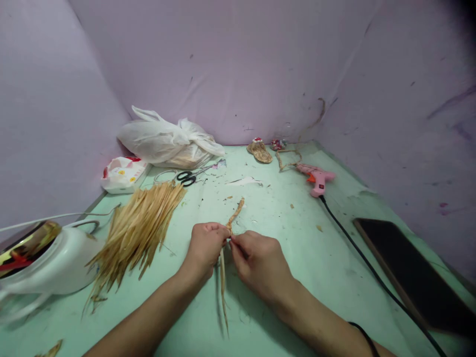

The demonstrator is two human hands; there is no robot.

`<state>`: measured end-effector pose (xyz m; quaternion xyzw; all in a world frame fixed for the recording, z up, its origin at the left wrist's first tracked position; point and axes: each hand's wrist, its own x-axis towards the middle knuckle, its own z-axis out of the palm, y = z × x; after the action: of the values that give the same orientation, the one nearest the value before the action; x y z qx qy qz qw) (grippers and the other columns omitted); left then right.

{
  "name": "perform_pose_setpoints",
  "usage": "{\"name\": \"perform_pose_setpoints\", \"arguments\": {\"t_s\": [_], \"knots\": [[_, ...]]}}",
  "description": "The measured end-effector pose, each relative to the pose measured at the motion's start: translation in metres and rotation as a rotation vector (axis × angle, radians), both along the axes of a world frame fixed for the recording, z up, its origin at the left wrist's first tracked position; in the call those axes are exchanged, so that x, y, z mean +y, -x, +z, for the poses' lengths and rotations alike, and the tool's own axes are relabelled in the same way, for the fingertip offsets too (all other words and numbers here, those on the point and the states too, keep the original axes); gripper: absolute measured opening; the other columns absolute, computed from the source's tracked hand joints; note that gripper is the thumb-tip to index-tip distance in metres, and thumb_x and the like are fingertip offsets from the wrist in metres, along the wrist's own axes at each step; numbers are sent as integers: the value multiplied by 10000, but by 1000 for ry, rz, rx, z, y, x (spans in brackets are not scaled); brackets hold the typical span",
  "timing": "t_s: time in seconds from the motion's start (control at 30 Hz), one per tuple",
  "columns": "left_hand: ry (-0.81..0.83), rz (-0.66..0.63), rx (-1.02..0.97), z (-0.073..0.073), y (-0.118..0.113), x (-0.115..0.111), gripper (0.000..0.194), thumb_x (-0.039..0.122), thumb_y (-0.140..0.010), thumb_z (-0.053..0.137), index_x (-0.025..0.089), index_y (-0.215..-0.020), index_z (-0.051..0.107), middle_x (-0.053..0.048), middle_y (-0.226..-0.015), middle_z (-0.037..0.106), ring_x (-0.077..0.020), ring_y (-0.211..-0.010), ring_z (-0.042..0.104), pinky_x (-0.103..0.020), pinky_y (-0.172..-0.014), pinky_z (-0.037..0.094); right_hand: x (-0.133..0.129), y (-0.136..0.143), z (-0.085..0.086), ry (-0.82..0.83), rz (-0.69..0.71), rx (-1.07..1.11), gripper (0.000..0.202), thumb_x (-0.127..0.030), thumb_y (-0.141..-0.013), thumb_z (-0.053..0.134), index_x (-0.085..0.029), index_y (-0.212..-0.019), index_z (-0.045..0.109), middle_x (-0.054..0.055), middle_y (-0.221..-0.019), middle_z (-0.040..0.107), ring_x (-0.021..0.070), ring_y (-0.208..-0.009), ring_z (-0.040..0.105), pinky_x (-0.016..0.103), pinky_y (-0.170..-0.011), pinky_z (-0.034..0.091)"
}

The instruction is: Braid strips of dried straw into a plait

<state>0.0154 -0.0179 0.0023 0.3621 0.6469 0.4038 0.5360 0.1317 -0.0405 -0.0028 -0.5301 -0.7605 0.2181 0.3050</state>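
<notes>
Between my two hands is a short twisted cord of dried plant fibre [236,212], its finished end pointing away from me. My left hand [208,248] pinches it near the middle, fingers closed. Right beside it, my right hand [260,263] is closed in a pinch at the same spot, fingertips almost touching the left ones. Loose, flat strands [222,292] hang down toward me below the pinch. The exact hold of the fingertips is partly hidden. To the left lies a bundle of dry, straw-coloured strips [143,223].
A pink glue gun [318,179] with a black cable lies at right, near a dark phone [405,267]. Scissors [189,177], a white plastic bag [167,139], a tissue pack [124,174] and a small woven piece [259,151] sit farther back. A white container [74,258] stands left.
</notes>
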Motion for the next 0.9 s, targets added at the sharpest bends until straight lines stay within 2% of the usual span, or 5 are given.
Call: {"name": "perform_pose_setpoints", "arguments": {"t_s": [0.27,0.37,0.5,0.7,0.9], "knots": [[51,-7,-122,-1,0,1,91,176,-540,509,179,-488,434,92,-360,315,-37,-316,191,-197,-339,126,-8,7,-7,-342,198,-410,352,-28,-678,433,-44,-977,617,122,-685,630,212,-606,563,285,-471,328],[-1,-6,-126,-3,1,2,106,180,-553,531,169,-493,444,82,-377,359,-45,-349,267,-188,-365,191,-6,-2,5,-234,178,-248,237,-188,-734,497,-135,-908,649,78,-697,650,191,-594,565,283,-493,344],[-51,-49,-87,-6,0,1,173,242,-580,583,159,-497,455,87,-396,344,-45,-386,277,-187,-403,220,6,-14,17,-123,-190,135,202,-295,-792,489,-191,-703,637,40,-685,647,162,-648,564,276,-616,391],[-139,-183,33,-6,-1,-3,196,313,-628,564,147,-540,506,46,-459,441,-75,-452,349,-207,-456,267,23,-11,15,793,-66,652,211,-265,-760,485,-170,-581,548,-12,-515,529,109,-450,499,243,-471,407],[-165,-330,106,-6,2,-1,220,317,-644,537,132,-527,549,44,-438,413,-75,-445,300,-214,-449,237,27,-15,7,688,-35,523,212,-167,-696,522,-158,-485,544,-74,-351,368,40,-330,248,199,-363,180]]}}
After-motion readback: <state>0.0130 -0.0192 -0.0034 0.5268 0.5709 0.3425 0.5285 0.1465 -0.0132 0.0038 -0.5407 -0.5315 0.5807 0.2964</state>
